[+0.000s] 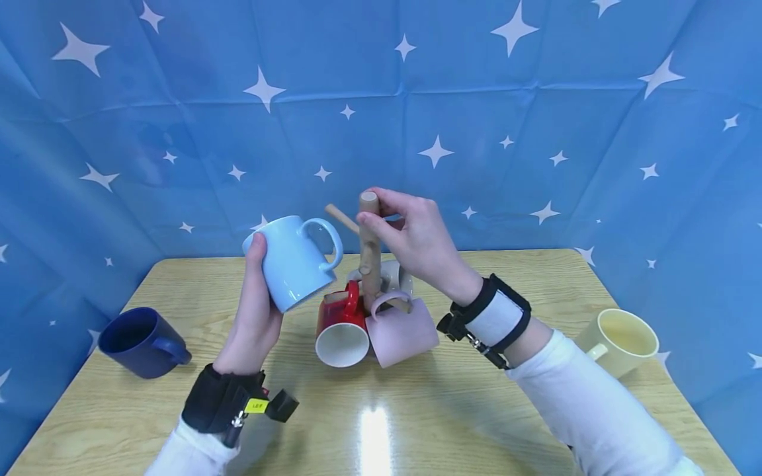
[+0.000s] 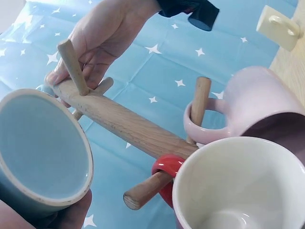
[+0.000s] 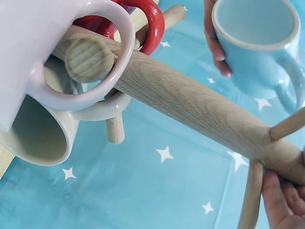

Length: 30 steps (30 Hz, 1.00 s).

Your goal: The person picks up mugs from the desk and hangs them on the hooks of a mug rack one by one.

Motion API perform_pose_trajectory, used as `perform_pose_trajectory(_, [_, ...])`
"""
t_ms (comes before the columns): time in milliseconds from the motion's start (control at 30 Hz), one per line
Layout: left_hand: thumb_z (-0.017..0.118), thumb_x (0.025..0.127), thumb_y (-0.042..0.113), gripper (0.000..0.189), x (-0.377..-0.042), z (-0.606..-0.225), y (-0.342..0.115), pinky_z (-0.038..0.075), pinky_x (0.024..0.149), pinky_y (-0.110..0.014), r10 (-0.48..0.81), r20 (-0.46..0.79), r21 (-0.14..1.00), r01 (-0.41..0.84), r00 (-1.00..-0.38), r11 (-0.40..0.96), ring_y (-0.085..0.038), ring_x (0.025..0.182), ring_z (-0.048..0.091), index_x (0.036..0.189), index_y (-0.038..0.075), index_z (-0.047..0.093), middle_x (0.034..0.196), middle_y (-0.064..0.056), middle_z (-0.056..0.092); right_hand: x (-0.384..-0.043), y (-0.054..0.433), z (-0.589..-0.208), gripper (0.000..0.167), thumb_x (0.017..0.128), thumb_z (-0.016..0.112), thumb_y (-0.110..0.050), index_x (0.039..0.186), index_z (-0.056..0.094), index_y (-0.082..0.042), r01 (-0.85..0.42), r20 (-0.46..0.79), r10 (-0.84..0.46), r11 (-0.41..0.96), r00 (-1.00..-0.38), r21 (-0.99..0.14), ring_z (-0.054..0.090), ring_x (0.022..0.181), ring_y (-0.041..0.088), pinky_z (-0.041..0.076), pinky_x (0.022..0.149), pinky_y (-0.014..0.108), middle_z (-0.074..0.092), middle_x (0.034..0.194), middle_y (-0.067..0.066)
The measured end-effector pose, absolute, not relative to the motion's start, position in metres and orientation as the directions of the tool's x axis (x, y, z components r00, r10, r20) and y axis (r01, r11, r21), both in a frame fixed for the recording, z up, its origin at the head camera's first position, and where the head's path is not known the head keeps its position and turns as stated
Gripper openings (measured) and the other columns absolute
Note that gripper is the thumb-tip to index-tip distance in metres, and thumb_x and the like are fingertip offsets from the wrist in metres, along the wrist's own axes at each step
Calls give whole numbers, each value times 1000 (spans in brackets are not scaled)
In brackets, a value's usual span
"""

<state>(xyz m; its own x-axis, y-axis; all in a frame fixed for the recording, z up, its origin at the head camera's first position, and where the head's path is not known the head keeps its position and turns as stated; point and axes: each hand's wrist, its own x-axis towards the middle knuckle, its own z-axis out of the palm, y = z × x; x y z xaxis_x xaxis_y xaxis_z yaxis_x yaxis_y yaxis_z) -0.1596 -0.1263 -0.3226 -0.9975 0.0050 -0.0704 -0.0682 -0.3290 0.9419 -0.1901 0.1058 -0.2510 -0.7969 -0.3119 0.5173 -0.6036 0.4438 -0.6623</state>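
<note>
My left hand (image 1: 253,317) grips a light blue mug (image 1: 294,264) by its body, left of a wooden mug tree (image 1: 370,277). The mug is tilted, its handle toward the tree and its base facing the tree in the left wrist view. With thumb and fingers, my right hand (image 1: 423,238) pinches the top of the tree's post. A red mug (image 1: 339,317) and a pale pink mug (image 1: 405,334) hang by their handles on low pegs. Behind the post a white mug (image 3: 43,129) hangs too, partly hidden in the head view. One upper peg (image 1: 342,217) points left, bare.
On the table's left side stands a dark blue mug (image 1: 143,344), handle toward the middle. A pale yellow mug (image 1: 619,340) stands at the right, beside my right sleeve. Behind the wooden table (image 1: 476,423) hangs a blue star-patterned cloth (image 1: 381,132).
</note>
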Motion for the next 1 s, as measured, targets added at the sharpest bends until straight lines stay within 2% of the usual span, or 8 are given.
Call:
perform_pose_trajectory(233, [40, 100, 74, 68, -177, -323, -125, 34, 111, -37, -31, -66, 921, -48, -997, -386, -16, 132, 44, 157, 40, 25, 143, 8, 45, -190, 106, -252, 23, 103, 68, -14, 121, 72, -1, -601, 519, -305, 444, -799, -665, 75, 93, 24, 66, 85, 38, 78, 103, 15])
perform_pose_trajectory(467, [39, 101, 73, 62, -189, -327, -125, 36, 109, -36, -15, -53, 909, -42, -999, -415, -14, 130, 47, 154, 41, 32, 142, 8, 48, -189, 105, -253, 26, 103, 68, -14, 125, 71, 0, -594, 512, -301, 442, -804, -672, 75, 96, 25, 66, 88, 39, 78, 106, 16])
perform_pose_trajectory(1000, [40, 99, 77, 70, -204, -326, -116, 40, 111, -38, 42, -92, 887, -101, -995, -450, -17, 136, 43, 158, 42, 25, 149, 7, 43, -188, 106, -252, 29, 102, 69, -14, 127, 71, 0, -597, 521, -294, 447, -801, -666, 75, 96, 25, 66, 88, 38, 77, 106, 16])
